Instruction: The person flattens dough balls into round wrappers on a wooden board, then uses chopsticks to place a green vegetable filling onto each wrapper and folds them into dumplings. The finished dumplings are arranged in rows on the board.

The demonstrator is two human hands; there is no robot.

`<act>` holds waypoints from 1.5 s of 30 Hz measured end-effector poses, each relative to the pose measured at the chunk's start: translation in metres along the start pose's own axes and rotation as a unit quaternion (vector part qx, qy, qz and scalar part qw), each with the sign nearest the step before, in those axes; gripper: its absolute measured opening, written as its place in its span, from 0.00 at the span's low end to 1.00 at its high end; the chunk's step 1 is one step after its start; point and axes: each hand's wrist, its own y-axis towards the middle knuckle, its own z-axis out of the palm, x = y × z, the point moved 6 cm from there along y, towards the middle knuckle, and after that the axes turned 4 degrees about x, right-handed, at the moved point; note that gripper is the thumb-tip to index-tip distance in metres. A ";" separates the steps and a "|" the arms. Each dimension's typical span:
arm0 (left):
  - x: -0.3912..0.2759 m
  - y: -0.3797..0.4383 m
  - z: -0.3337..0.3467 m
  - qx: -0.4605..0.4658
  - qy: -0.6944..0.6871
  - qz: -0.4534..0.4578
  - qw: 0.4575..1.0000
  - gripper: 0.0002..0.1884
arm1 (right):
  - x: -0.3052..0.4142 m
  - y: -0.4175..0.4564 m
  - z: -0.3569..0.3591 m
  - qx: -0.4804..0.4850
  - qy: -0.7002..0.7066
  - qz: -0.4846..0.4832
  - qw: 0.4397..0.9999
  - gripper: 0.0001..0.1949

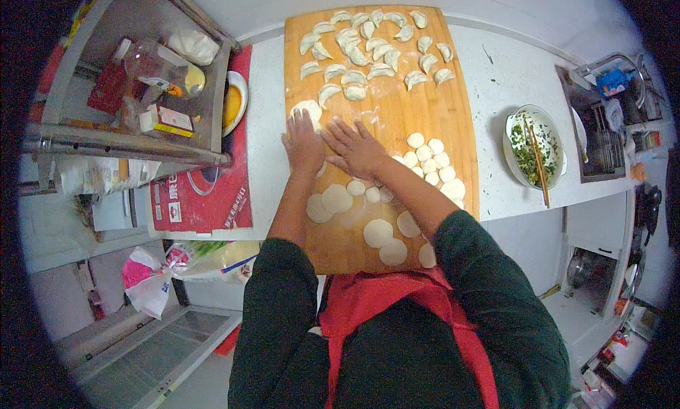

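My left hand [305, 146] lies palm down on a wooden board [404, 109], its fingertips over a white dough piece [307, 111]. To its right, my right hand [355, 150] is flat with the fingers spread, close to the left thumb. What is under the palms is hidden. Shaped dumplings [380, 70] cover the far part of the board. Several small dough pieces [431, 156] sit in a cluster beyond my right forearm. Nearer me lie round flat wrappers [378, 232], some overlapping [337, 198].
Right of the board, a white bowl [508, 143] holds chopped green filling [531, 156], with chopsticks [537, 159] across it. A sink [597, 138] is farther right. At left stand a shelf [212, 117] with bottles, a dish of brown liquid [234, 106] and a red box [212, 207].
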 end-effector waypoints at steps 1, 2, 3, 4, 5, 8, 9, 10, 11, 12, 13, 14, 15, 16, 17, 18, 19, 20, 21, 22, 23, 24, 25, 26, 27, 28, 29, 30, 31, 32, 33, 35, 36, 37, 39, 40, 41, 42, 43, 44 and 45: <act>0.001 -0.003 -0.001 0.010 0.003 0.010 1.000 0.32 | -0.007 0.001 0.002 0.008 0.002 0.019 1.000 0.31; 0.003 -0.007 -0.002 0.020 0.006 0.021 1.000 0.32 | -0.016 0.001 0.003 0.016 0.003 0.039 0.999 0.31; 0.006 -0.014 -0.002 0.032 0.009 0.028 0.999 0.32 | -0.021 -0.001 0.000 0.026 0.008 0.055 0.998 0.32; 0.009 -0.023 -0.001 0.037 0.014 0.033 0.999 0.32 | -0.036 -0.007 -0.014 0.115 0.043 0.134 0.983 0.33; 0.007 -0.030 0.000 0.041 0.018 0.043 0.998 0.32 | -0.058 -0.025 -0.013 0.087 0.068 0.208 0.972 0.34; 0.004 -0.035 0.002 0.017 -0.016 0.077 0.997 0.31 | -0.092 -0.062 -0.025 0.050 -0.001 0.312 0.949 0.36; 0.005 -0.035 0.005 0.005 -0.032 0.089 0.996 0.30 | -0.096 -0.064 -0.027 0.029 -0.018 0.340 0.940 0.36; 0.013 -0.029 0.008 -0.034 -0.091 0.082 0.992 0.29 | -0.089 -0.057 -0.023 0.039 -0.015 0.332 0.942 0.36; 0.024 -0.017 0.013 -0.073 -0.149 0.076 0.983 0.29 | -0.078 -0.044 -0.016 0.049 -0.013 0.324 0.945 0.36; 0.030 -0.005 0.012 -0.112 -0.208 0.069 0.969 0.28 | -0.066 -0.030 -0.012 0.059 -0.013 0.316 0.947 0.37; 0.031 0.004 0.007 -0.112 -0.194 0.051 0.973 0.27 | -0.047 -0.017 -0.006 0.083 -0.004 0.259 0.962 0.37; 0.031 0.014 0.000 -0.111 -0.180 0.033 0.977 0.26 | -0.032 -0.011 -0.005 0.076 0.016 0.222 0.972 0.36; 0.033 0.021 -0.007 -0.110 -0.165 0.016 0.980 0.25 | -0.021 -0.008 -0.004 0.071 0.036 0.185 0.979 0.36; 0.032 0.023 -0.014 -0.107 -0.152 0.014 0.982 0.24 | -0.017 -0.010 -0.006 0.084 0.054 0.188 0.977 0.35; 0.029 0.025 -0.021 -0.105 -0.140 0.013 0.984 0.24 | -0.017 -0.014 -0.011 0.097 0.071 0.191 0.974 0.34; 0.026 0.029 -0.024 -0.104 -0.130 0.013 0.986 0.24 | -0.019 -0.019 -0.016 0.110 0.086 0.196 0.971 0.33; 0.027 0.033 -0.022 -0.093 -0.131 0.017 0.987 0.24 | -0.017 -0.025 -0.017 0.116 0.078 0.179 0.974 0.33; 0.029 0.037 -0.021 -0.082 -0.133 0.021 0.987 0.25 | -0.013 -0.034 -0.017 0.122 0.071 0.162 0.977 0.32; 0.028 0.040 -0.019 -0.070 -0.135 0.029 0.988 0.25 | -0.012 -0.042 -0.018 0.128 0.063 0.149 0.979 0.32; 0.028 0.041 -0.022 -0.031 -0.167 0.000 0.986 0.24 | -0.023 -0.049 -0.021 0.101 0.028 0.182 0.978 0.32; 0.029 0.043 -0.026 0.008 -0.197 -0.030 0.980 0.23 | -0.038 -0.055 -0.022 0.074 -0.007 0.214 0.974 0.31; 0.031 0.043 -0.027 0.046 -0.228 -0.063 0.971 0.22 | -0.053 -0.061 -0.026 0.047 -0.043 0.243 0.968 0.31; 0.034 0.045 -0.025 0.053 -0.210 -0.044 0.975 0.20 | -0.071 -0.069 -0.035 0.011 -0.037 0.317 0.947 0.32; 0.039 0.050 -0.021 0.058 -0.192 -0.025 0.979 0.19 | -0.095 -0.076 -0.035 0.006 -0.037 0.382 0.923 0.32; 0.037 0.051 -0.023 0.066 -0.172 -0.003 0.983 0.17 | -0.111 -0.081 -0.035 -0.001 -0.036 0.448 0.893 0.32; 0.036 0.050 -0.025 0.056 -0.176 0.007 0.983 0.16 | -0.111 -0.077 -0.031 -0.006 -0.054 0.429 0.901 0.32; 0.033 0.048 -0.027 0.046 -0.179 0.016 0.983 0.15 | -0.110 -0.073 -0.026 -0.011 -0.072 0.410 0.909 0.32; 0.027 0.045 -0.033 0.036 -0.182 0.027 0.982 0.15 | -0.106 -0.067 -0.024 -0.016 -0.090 0.391 0.916 0.32; 0.019 0.036 -0.045 0.004 -0.262 0.042 0.964 0.13 | -0.098 -0.060 -0.025 -0.006 -0.053 0.375 0.926 0.32; 0.012 0.024 -0.056 -0.027 -0.340 0.057 0.938 0.12 | -0.087 -0.055 -0.024 0.003 -0.016 0.358 0.934 0.32; 0.005 0.015 -0.067 -0.059 -0.417 0.071 0.904 0.11 | -0.075 -0.052 -0.028 0.012 0.020 0.340 0.940 0.32; -0.014 0.003 -0.083 -0.141 -0.353 0.155 0.912 0.09 | -0.062 -0.057 -0.035 -0.032 0.018 0.322 0.946 0.31; -0.021 -0.003 -0.090 -0.182 -0.319 0.196 0.909 0.09 | -0.058 -0.060 -0.034 -0.047 0.011 0.317 0.947 0.30; -0.030 0.000 -0.080 -0.145 -0.243 0.238 0.929 0.09 | -0.056 -0.064 -0.035 -0.062 0.004 0.312 0.948 0.30; -0.055 0.011 -0.059 -0.071 -0.086 0.318 0.942 0.10 | -0.058 -0.067 -0.030 -0.009 0.016 0.293 0.956 0.30; -0.057 0.021 -0.062 -0.079 -0.091 0.247 0.962 0.12 | -0.060 -0.069 -0.030 0.017 0.020 0.283 0.959 0.30; -0.063 0.023 -0.062 -0.059 -0.085 0.247 0.964 0.12 | -0.066 -0.071 -0.035 -0.001 0.027 0.296 0.955 0.30; -0.070 0.021 -0.067 -0.035 -0.077 0.247 0.965 0.12 | -0.070 -0.075 -0.042 -0.016 0.036 0.310 0.950 0.30; -0.074 0.019 -0.067 -0.011 -0.069 0.245 0.967 0.12 | -0.075 -0.078 -0.047 -0.031 0.045 0.323 0.945 0.30; -0.066 0.018 -0.062 -0.018 -0.149 0.220 0.964 0.12 | -0.082 -0.080 -0.053 -0.065 0.036 0.335 0.939 0.32; -0.054 0.025 -0.057 -0.030 -0.226 0.197 0.954 0.11 | -0.096 -0.082 -0.051 -0.050 0.015 0.367 0.929 0.32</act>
